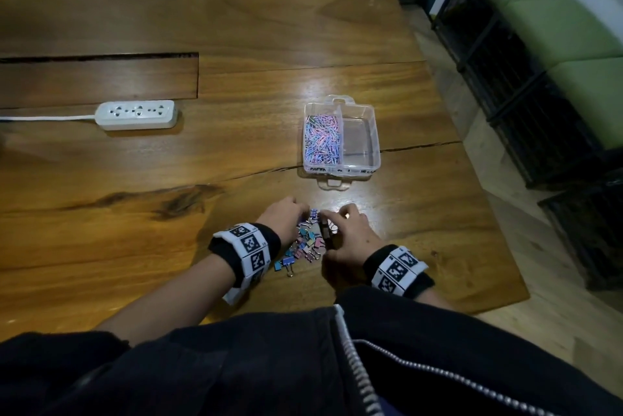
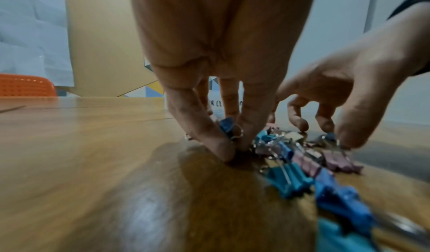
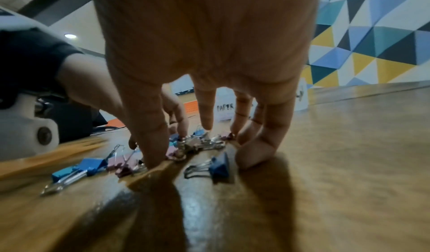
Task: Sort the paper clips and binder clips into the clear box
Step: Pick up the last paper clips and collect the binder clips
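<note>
A pile of coloured binder clips (image 1: 305,245) lies on the wooden table (image 1: 236,28) between my two hands. My left hand (image 1: 296,213) reaches down at the pile's left side; its thumb and a finger pinch a blue binder clip (image 2: 229,126). My right hand (image 1: 337,223) is spread over the pile's right side, fingertips (image 3: 153,156) on the table, and grips nothing. One blue binder clip (image 3: 220,166) lies under its palm. The clear box (image 1: 375,132) stands beyond the hands. Its left compartment is full of paper clips (image 1: 322,139); the right compartment is bare.
A white power strip (image 1: 136,115) with its cord lies at the left of the table. The table's right edge (image 1: 472,179) runs close to the box, with black crates (image 1: 526,105) and green cushions beyond. A slot (image 1: 101,56) cuts the tabletop at the far left.
</note>
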Demonstrator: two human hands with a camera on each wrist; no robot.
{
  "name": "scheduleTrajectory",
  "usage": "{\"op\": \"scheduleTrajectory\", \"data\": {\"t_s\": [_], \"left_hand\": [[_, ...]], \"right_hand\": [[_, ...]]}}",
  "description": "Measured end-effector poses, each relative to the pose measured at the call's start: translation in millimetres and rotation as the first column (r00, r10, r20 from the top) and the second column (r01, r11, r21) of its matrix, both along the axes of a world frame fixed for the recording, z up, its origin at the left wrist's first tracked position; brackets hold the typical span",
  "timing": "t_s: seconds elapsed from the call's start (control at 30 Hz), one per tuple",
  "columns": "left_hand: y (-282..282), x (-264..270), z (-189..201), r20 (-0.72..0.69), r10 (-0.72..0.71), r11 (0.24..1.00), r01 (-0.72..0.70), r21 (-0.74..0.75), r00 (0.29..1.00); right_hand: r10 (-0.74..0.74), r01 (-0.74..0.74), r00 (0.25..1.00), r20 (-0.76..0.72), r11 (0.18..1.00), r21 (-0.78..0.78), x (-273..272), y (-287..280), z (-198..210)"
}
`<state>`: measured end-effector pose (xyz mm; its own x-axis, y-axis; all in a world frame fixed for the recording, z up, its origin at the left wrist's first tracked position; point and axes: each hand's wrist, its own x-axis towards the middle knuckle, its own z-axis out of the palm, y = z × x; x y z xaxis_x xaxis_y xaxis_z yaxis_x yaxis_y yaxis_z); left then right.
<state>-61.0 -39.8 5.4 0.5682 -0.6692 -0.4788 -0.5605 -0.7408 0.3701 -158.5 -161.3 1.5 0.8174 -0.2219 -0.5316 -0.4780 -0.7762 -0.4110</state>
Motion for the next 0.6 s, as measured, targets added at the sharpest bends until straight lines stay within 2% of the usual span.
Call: {"op": "scheduleTrajectory", "data": {"t_s": [0.17, 0.4, 0.53, 0.6], "left_hand": [[-6.7, 2.6, -0.4, -0.004, -0.029, 0.999, 0.029, 0.040, 1.000], [-13.4, 10.2, 0.6, -0.027, -0.164, 0.980, 0.166, 0.114, 0.986], [-19.5, 16.5, 2.4, -0.091, -0.141, 0.978, 0.153, 0.143, 0.986], [-22.7, 18.4, 6.4, -0.156, -0.074, 0.987, 0.095, 0.127, 0.985]], "right_hand": [[0.002, 0.000, 0.991, 0.134, 1.000, -0.018, -2.9, 4.1, -8.5], [-0.056, 0.040, 0.988, 0.143, 0.993, 0.108, -2.3, -8.5, -7.5], [-0.059, 0.048, 0.994, 0.094, 0.992, 0.115, 1.2, -10.7, -7.6], [-0.104, 0.093, 0.991, 0.083, 0.987, 0.134, 2.3, -13.6, -7.9]]}}
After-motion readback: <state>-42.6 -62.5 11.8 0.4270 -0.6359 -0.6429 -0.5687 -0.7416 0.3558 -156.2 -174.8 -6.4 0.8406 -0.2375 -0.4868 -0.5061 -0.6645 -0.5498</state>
